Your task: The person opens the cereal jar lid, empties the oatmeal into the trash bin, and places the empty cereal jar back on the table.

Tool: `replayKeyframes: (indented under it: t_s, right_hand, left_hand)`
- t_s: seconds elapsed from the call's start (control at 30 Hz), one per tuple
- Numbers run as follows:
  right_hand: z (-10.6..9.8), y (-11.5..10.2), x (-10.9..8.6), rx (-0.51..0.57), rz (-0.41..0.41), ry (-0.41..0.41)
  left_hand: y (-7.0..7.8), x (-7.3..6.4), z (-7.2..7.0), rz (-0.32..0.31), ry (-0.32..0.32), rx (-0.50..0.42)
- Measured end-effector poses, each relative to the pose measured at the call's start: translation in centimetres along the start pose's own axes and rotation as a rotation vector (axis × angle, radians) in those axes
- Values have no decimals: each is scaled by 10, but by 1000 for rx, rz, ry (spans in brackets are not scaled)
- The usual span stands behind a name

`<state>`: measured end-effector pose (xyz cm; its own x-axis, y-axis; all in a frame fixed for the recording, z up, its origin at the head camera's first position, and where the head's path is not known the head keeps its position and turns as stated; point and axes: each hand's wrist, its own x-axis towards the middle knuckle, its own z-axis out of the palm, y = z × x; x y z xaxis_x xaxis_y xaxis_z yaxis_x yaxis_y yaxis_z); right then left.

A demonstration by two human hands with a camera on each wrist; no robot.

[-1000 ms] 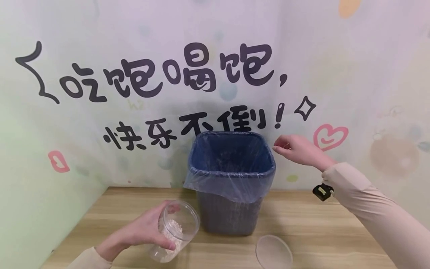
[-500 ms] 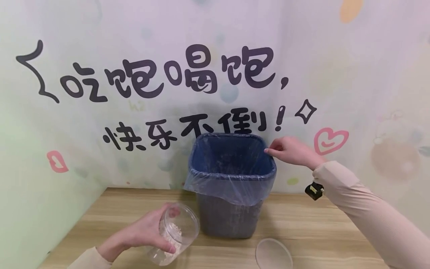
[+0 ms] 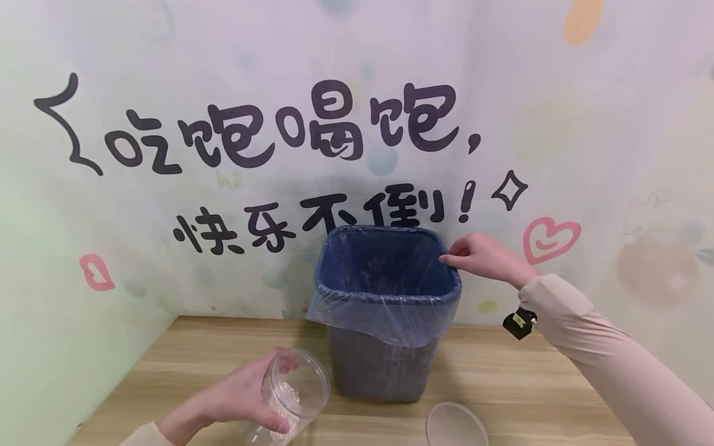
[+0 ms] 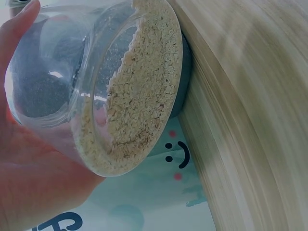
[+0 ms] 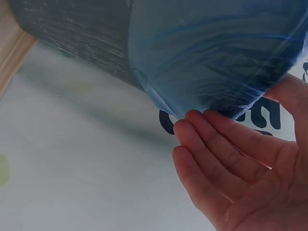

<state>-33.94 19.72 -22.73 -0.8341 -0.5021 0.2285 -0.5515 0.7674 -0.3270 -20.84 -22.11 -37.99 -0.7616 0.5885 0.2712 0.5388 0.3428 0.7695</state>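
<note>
My left hand point(image 3: 237, 391) grips a clear plastic jar point(image 3: 309, 378), tilted with its mouth up and toward the bin. Pale flakes like oats point(image 4: 144, 82) lie in the bottom of it, heaped to one side in the left wrist view. A dark blue trash bin point(image 3: 382, 371) stands upright just right of the jar, with a thin translucent bag point(image 3: 385, 319) folded out over its rim. At the bin's right rim, my right hand point(image 3: 491, 255) holds the edge between thumb and fingers. In the right wrist view the fingertips point(image 5: 192, 118) lie along the outside of the bag.
A round translucent lid point(image 3: 456, 426) lies on the wooden table point(image 3: 535, 384) near the front, right of the bin. Behind the bin rises a pale printed wall point(image 3: 167, 49) with large dark lettering. A black device point(image 3: 520, 323) hangs at my right wrist.
My right hand has moved left from beside the bin onto its right rim. The left hand keeps its grip on the tilted jar. The whole head view has shifted slightly.
</note>
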Motion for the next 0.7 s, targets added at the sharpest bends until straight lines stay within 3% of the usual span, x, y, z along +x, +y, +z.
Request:
replayKeyframes:
  t_s: [0.37, 0.7]
  right_hand:
    - [8, 4, 0, 33, -19, 51]
    - [13, 5, 0, 42, 0, 96]
  left_hand:
    - [2, -3, -6, -21, 10, 17]
    - [7, -3, -26, -41, 76, 65]
